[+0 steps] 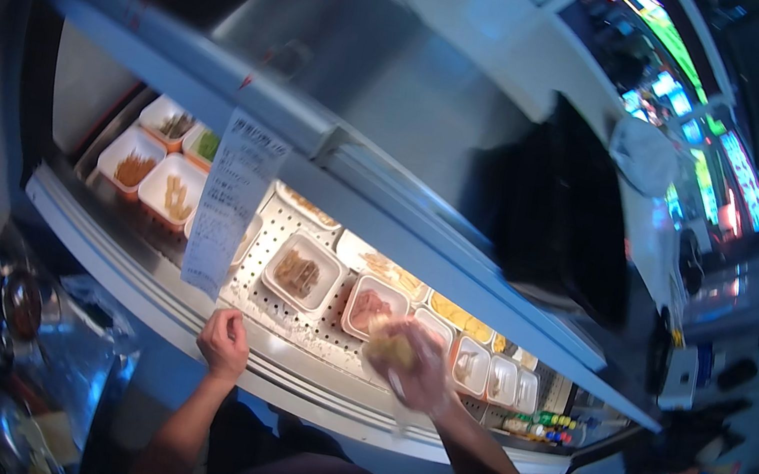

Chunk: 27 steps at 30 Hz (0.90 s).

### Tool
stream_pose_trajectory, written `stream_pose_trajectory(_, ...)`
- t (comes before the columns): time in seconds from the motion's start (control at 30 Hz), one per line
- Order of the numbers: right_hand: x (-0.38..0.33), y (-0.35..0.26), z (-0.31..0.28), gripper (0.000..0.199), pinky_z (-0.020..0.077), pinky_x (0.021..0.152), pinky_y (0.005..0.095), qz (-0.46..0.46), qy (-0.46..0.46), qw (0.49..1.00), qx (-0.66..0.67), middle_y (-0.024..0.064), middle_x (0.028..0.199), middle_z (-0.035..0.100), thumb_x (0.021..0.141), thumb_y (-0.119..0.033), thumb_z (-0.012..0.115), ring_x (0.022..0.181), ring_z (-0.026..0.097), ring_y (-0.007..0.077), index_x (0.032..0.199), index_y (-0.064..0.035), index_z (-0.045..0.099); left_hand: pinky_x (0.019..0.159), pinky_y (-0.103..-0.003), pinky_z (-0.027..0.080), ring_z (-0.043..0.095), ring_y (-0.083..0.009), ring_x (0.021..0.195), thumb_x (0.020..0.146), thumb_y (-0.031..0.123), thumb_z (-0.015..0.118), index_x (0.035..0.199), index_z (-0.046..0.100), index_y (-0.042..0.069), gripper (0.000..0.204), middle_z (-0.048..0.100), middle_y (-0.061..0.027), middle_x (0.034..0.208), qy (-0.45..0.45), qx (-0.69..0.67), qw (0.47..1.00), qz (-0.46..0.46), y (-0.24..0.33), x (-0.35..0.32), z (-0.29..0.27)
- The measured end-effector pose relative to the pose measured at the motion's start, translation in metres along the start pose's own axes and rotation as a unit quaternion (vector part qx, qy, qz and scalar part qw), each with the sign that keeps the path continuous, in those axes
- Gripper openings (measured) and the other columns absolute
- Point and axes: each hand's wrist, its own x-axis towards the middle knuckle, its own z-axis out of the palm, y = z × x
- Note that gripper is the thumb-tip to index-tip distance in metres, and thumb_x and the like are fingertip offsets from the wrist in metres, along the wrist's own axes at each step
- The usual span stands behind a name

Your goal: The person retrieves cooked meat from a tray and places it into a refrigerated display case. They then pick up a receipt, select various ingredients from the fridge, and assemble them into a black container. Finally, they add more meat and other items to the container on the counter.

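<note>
My right hand [425,372] is above the front of a lit chilled display case, blurred by motion. Its fingers close round a yellowish clump of food [392,351], with thin clear plastic [404,414] hanging under the palm. Whether that plastic is a bag or a glove, I cannot tell. Just left of this hand is a white tub of pink meat [370,311]. My left hand [224,342] is a loose fist at the case's front ledge, right below a long printed paper slip [233,201]. What that fist holds, if anything, is hidden.
More white tubs stand in the case: brown meat pieces [297,273], pale strips [178,200], orange shreds [133,169] and yellow slices [459,318]. Small bottles [541,428] line its right end. A metal rail [315,139] crosses over the tubs. Metal bowls [23,301] are at the left.
</note>
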Motion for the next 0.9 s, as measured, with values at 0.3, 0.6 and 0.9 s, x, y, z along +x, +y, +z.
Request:
stream_pose_trajectory(0.3,0.082,-0.177,-0.173,0.042,0.0546,0.075,0.0334,0.013,0.079,0.969,-0.233,0.0106,0.102,0.066,0.084,-0.025,0.071,0.083,0.067,0.0215,0.119,-0.0055,0.057,0.062,-0.033,0.049,0.062,-0.0256,0.075,0.084,0.005,0.065,0.102,0.060,-0.001,0.020,0.061,-0.0126,0.088,-0.139,-0.315,0.886,0.312,0.273,0.100,-0.062)
stream_pose_trajectory(0.6,0.054,-0.171,-0.152,0.050,0.0558,0.084,0.0430,0.055,0.264,0.881,-0.389,0.0159,0.123,0.062,0.089,-0.037,0.068,0.107,0.064,0.0284,0.131,-0.0122,0.058,0.062,-0.038,0.058,0.070,-0.0333,0.066,0.085,0.028,0.064,0.096,0.061,-0.011,0.041,0.069,-0.0212,0.075,-0.245,-0.145,0.942,0.176,0.386,0.185,-0.037)
stream_pose_trajectory(0.9,-0.143,-0.138,-0.093,0.030,0.0534,0.091,0.0344,0.131,0.398,0.884,-0.207,0.0157,0.115,0.064,0.095,-0.016,0.060,0.103,0.064,0.0208,0.121,0.0004,0.059,0.046,-0.032,0.057,0.067,-0.0222,0.052,0.088,0.006,0.050,0.088,0.061,-0.011,0.020,0.065,-0.0176,0.066,-0.511,-0.333,0.792,0.020,0.397,0.181,-0.074)
